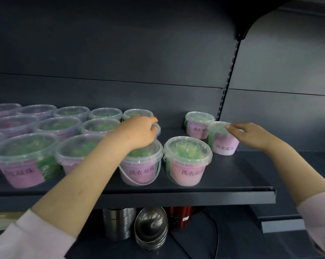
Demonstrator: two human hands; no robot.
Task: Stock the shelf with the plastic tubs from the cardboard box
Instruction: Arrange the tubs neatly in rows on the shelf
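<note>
On the dark shelf (232, 184), clear lidded tubs (64, 126) packed in close rows across the left half, each with a pink label in dark characters and green and yellowish beads showing through lid and wall; at far left, a few with purplish contents instead. Left hand (139, 130) stretched over the rows, fingers curled down around the lid rim of a mid tub (157, 128), most of that tub hidden behind the hand. Just in front, under the wrist, a handled tub (141, 171) at the shelf's front edge, thin clear bail hanging down across its label. Beside it to the right, a little apart, a front tub (187, 163), upright, green beads heaped up under the lid. Further right and back, two more: a back tub (198, 128) near the rear panel and an end tub (224, 144) just beside it and slightly forward, both upright on the shelf. Right hand (251, 134) pinching the lid rim of the end tub between thumb and fingertips. Pink sleeves on both forearms. On the lower shelf, a stack of steel tins (118, 223), nested steel bowls (150, 227) tipped on edge, a red appliance (180, 215) and a black cable (216, 240).
</note>
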